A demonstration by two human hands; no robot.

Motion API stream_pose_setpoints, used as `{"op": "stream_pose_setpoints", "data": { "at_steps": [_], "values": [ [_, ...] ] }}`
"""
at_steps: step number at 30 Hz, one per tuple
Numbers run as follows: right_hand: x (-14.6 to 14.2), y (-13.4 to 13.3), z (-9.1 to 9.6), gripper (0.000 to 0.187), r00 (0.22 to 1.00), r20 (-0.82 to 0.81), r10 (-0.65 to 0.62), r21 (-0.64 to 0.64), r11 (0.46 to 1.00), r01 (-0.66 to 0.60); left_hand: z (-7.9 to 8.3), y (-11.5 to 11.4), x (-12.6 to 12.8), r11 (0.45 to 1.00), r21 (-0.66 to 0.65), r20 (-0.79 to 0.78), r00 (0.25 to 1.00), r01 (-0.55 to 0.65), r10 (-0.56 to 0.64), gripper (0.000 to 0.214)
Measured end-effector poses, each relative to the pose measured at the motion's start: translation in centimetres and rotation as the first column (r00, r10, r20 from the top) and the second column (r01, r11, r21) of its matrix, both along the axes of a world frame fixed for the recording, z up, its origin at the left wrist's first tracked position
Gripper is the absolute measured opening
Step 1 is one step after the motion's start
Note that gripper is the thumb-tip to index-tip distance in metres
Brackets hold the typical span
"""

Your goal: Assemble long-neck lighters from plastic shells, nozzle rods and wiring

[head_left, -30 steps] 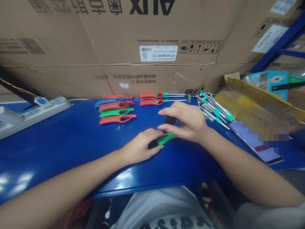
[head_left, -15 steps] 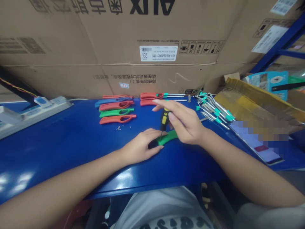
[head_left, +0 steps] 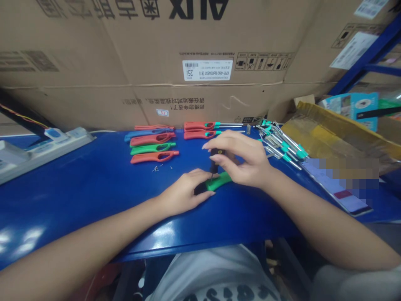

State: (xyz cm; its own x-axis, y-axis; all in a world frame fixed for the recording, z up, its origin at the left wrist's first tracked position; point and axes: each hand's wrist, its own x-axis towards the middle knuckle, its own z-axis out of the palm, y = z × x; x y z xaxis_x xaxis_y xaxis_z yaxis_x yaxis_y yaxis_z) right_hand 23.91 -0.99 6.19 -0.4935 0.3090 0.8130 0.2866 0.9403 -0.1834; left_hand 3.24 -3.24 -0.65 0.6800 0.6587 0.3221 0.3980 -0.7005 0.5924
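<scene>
My left hand (head_left: 184, 192) is closed around the end of a green lighter handle (head_left: 221, 181) lying on the blue table. Fingers and thumb sit on either side of it, hiding that end. In my right hand (head_left: 247, 161) is a short black-and-yellow screwdriver (head_left: 214, 167), held upright by thumb and fingers. Its tip meets the green handle just beside my left fingertips; a screw there cannot be made out. My right hand covers the handle's other end.
Several coloured lighter shells (head_left: 153, 157) lie in a row at the back left, with tiny screws (head_left: 156, 169) before them. Two red lighters (head_left: 199, 134) with metal tubes lie behind. Loose metal tubes (head_left: 286, 148), a phone (head_left: 336, 188) and a power strip (head_left: 44, 150) flank the work spot.
My right hand's fingers have shifted their hold on the screwdriver, and its yellow stripe is turned out of sight. My left hand and the green handle stay in place.
</scene>
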Motion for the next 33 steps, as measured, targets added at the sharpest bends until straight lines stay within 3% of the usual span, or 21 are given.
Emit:
{"op": "stream_pose_setpoints", "data": {
  "at_steps": [2, 4, 8, 10, 17, 24, 27, 29, 31, 33],
  "values": [
    [0.1, 0.0, -0.3, 0.019, 0.996, -0.001, -0.094, 0.165, 0.982, 0.093, -0.1, 0.0, 0.0, 1.0, -0.003, -0.003, 1.0, -0.002, 0.002, 0.038],
    [0.1, -0.1, -0.5, 0.021, 0.992, 0.029, -0.119, 0.213, 0.971, 0.11, -0.1, 0.0, -0.1, 1.0, -0.001, -0.013, 1.0, -0.005, 0.005, 0.036],
    [-0.4, -0.3, -0.4, 0.032, 1.0, 0.0, 0.03, -0.051, 0.998, -0.03, 0.0, 0.0, -0.1, 1.0, 0.019, -0.021, 1.0, -0.016, 0.016, 0.034],
    [-0.7, -0.5, -0.3, 0.026, 0.996, -0.049, 0.076, -0.082, 0.993, -0.08, 0.1, 0.0, 0.0, 0.999, 0.027, -0.029, 0.999, -0.018, 0.018, 0.032],
    [-1.0, -1.2, -0.2, 0.022, 0.996, 0.051, -0.07, 0.221, 0.974, 0.057, -0.2, -0.2, 0.2, 0.999, 0.027, -0.042, 0.998, -0.035, 0.036, 0.028],
    [-0.9, -1.1, -0.8, 0.021, 0.98, 0.0, -0.201, 0.266, 0.944, 0.194, 0.0, -0.3, 0.4, 0.997, 0.017, -0.053, 0.996, -0.071, 0.071, 0.021],
    [-0.9, -1.5, -0.1, 0.021, 0.982, 0.087, -0.165, 0.223, 0.964, 0.143, 0.8, -0.3, 0.2, 0.992, -0.032, -0.078, 0.99, -0.119, 0.117, 0.019],
    [-0.5, -1.6, 0.7, 0.016, 0.985, 0.055, -0.163, 0.134, 0.979, 0.155, 1.6, -0.2, -0.1, 0.988, -0.046, -0.122, 0.983, -0.147, 0.14, 0.03],
    [0.5, -1.3, 1.6, 0.015, 0.97, -0.048, -0.239, 0.047, 0.969, 0.241, 2.1, -0.1, -0.5, 0.985, -0.03, -0.192, 0.968, -0.172, 0.164, 0.044],
    [2.2, -0.3, 2.0, 0.018, 0.918, -0.09, -0.386, 0.007, 0.922, 0.388, 2.4, 0.0, -0.8, 0.98, 0.014, -0.271, 0.943, -0.197, 0.193, 0.046]
  ]
}}
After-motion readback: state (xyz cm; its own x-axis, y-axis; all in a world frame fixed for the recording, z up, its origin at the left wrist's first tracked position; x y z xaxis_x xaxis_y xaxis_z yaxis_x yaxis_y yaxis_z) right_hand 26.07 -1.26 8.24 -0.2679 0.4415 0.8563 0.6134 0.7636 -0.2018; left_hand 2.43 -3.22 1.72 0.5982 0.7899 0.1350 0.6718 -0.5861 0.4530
